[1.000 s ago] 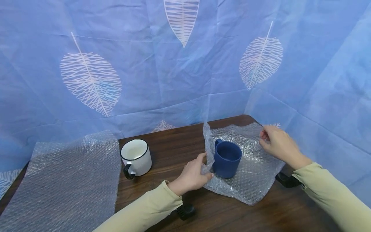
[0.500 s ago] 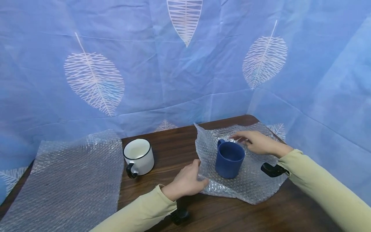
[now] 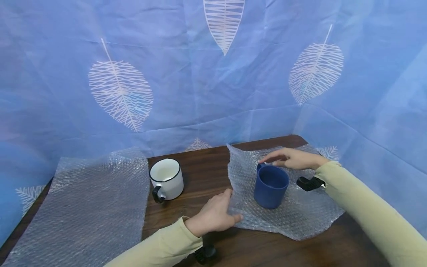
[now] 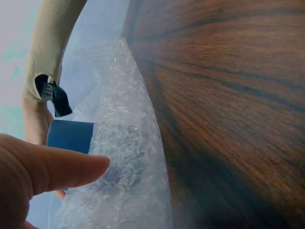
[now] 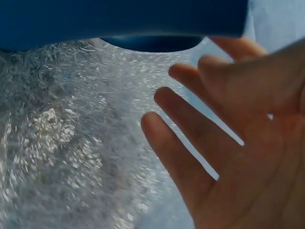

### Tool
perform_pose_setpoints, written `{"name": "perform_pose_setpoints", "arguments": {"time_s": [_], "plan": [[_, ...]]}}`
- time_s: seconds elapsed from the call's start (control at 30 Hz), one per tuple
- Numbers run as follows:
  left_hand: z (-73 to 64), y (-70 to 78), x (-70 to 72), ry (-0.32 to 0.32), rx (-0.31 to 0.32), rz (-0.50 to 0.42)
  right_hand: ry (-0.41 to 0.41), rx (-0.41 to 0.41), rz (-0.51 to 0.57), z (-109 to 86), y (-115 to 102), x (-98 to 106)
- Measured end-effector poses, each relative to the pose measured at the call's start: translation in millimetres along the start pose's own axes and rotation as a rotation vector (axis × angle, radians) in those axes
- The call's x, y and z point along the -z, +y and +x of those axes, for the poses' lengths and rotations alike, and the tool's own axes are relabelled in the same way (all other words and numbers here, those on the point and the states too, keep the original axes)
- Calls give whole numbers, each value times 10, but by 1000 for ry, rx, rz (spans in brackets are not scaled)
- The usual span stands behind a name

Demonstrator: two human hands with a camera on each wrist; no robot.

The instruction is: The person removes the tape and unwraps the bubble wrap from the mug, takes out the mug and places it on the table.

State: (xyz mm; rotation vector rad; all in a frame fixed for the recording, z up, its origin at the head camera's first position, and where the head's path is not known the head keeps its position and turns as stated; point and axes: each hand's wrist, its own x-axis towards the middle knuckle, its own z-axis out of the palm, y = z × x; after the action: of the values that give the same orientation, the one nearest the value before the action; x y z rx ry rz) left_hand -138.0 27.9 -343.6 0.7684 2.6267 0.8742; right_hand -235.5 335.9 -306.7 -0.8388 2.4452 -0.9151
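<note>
A dark blue mug [image 3: 269,193] stands upright on a crinkled sheet of bubble wrap [image 3: 297,224], its handle facing the back. My right hand [image 3: 295,158] is over the mug's far side, fingertips right at the handle. In the right wrist view, the fingers of this hand [image 5: 233,129] are spread and loosely bent beside the mug [image 5: 124,19]. My left hand [image 3: 213,216] is at the sheet's left edge, thumb and fingers apart. Its thumb [image 4: 71,167] extends over the bubble wrap [image 4: 128,157] in the left wrist view.
To the left stands a white mug [image 3: 171,185] with a black rim and black handle. Another bubble wrap sheet [image 3: 96,211] lies flat at the far left of the dark wooden table [image 3: 197,172]. A blue leaf-patterned curtain [image 3: 186,85] hangs behind.
My right hand has left the sheet's far right corner and come left to the mug's handle. The left hand has released the raised left edge, which has dropped away from the mug.
</note>
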Motion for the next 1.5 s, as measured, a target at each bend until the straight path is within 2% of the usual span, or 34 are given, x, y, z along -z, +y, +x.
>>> {"name": "perform_pose_setpoints", "arguments": {"time_s": [0.13,0.3,0.53,0.7,0.93,1.17,1.3,1.43,1.5], "plan": [[3,-7,-15,11,-1,9,-53,38,31,97,144,-20],[16,-6,-31,15,4,6,-34,74,40,115,266,-46],[20,-41,-22,-2,32,-31,-28,78,152,109,284,-59],[17,-55,-23,-2,35,-37,50,66,128,82,300,-92],[2,-102,-16,44,-5,-31,146,49,121,6,375,-130],[1,-160,-10,37,-6,-38,231,-58,138,-136,365,-148],[-12,-172,-12,39,-14,-56,274,-84,129,-204,354,-163],[-21,-176,15,44,-9,-61,352,-116,80,-264,348,-171],[-24,-177,32,50,-4,-56,391,-159,33,-295,335,-172]]}}
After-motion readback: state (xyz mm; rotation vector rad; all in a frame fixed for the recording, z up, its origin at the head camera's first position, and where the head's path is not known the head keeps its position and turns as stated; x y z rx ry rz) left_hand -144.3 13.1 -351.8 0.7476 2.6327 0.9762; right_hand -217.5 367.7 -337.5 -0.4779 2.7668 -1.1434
